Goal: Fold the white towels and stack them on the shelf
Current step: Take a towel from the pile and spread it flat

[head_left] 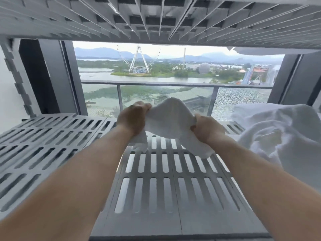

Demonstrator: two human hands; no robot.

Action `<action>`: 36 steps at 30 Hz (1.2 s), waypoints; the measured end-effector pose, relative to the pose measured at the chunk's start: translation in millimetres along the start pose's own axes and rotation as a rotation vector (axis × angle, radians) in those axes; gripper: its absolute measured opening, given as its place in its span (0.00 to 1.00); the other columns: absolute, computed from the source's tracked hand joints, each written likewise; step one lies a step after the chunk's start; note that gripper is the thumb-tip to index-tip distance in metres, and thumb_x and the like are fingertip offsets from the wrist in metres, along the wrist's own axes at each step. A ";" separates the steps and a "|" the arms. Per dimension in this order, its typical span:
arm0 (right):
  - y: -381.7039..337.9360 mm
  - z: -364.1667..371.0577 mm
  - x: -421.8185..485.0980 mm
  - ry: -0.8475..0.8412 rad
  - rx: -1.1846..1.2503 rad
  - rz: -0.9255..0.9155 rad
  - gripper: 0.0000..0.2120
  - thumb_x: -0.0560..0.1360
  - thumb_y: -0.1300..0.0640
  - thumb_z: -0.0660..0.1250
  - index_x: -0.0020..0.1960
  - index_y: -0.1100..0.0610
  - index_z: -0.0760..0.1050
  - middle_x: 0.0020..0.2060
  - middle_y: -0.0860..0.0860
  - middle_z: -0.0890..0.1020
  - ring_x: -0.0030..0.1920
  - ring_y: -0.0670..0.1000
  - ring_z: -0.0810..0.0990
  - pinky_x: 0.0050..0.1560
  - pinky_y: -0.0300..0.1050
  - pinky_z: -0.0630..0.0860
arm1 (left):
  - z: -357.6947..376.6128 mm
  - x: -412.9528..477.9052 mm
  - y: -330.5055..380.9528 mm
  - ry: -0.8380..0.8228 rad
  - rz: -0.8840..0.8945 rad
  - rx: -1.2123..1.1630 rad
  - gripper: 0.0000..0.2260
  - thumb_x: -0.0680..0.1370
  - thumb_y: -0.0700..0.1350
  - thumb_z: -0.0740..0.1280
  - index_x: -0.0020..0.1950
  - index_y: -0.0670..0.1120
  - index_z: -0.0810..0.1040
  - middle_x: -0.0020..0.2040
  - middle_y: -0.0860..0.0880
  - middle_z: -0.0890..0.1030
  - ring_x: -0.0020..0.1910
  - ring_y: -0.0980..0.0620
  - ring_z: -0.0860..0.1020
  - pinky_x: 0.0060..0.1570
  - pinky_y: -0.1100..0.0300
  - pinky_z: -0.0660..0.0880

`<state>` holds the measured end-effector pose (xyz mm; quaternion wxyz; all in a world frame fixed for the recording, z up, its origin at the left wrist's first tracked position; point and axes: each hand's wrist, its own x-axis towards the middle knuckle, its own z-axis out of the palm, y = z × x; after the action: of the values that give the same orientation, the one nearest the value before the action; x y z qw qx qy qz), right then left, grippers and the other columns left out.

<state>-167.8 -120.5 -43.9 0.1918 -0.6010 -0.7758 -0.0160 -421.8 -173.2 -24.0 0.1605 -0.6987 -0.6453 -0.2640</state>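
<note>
Gripping a towel with left hand and right hand, held apart, both clamped on bunched cloth, one at either end.

– Lying on the shelf yet?

Hanging clear above the shelf, slack and rumpled between the fists, with loose ends drooping below them. Looks unfolded so far.

– So barely begun?

Seems so, judging from this. Showing no folded stack anywhere on the slats. Leaving a crumpled pile on the shelf's right side, well apart from the hands, not yet folded. Left to do: flattening this one, folding, stacking, then working through the pile.

– Counting the pile?

Cannot tell; too tangled, and cut off by the right edge.

– Anything overhead?

Spotting a white edge drooping from the upper shelf at right. Possibly another towel, mostly hidden by the ribbed underside. Cannot say whether folded.

– And the grip itself?

Buried in cloth, mostly out of sight, showing only knuckles and backs. Hard to say which corners or edges, if any. Beyond, just a railing and hazy scenery, warped by the wide lens.
</note>
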 end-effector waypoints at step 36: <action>6.6 -17.0 -76.9 0.394 0.013 -0.090 0.02 0.73 0.59 0.65 0.45 0.54 0.75 0.36 0.56 0.82 0.41 0.60 0.81 0.46 0.51 0.70 | -58.2 -98.1 -8.7 -0.073 -0.144 0.464 0.14 0.78 0.42 0.64 0.63 0.50 0.76 0.55 0.45 0.79 0.52 0.41 0.79 0.42 0.49 0.75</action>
<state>-141.3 -194.2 -53.8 0.3428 -0.5497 -0.7494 -0.1367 -442.6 -285.1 -34.5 0.2739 -0.6046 -0.7421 -0.0940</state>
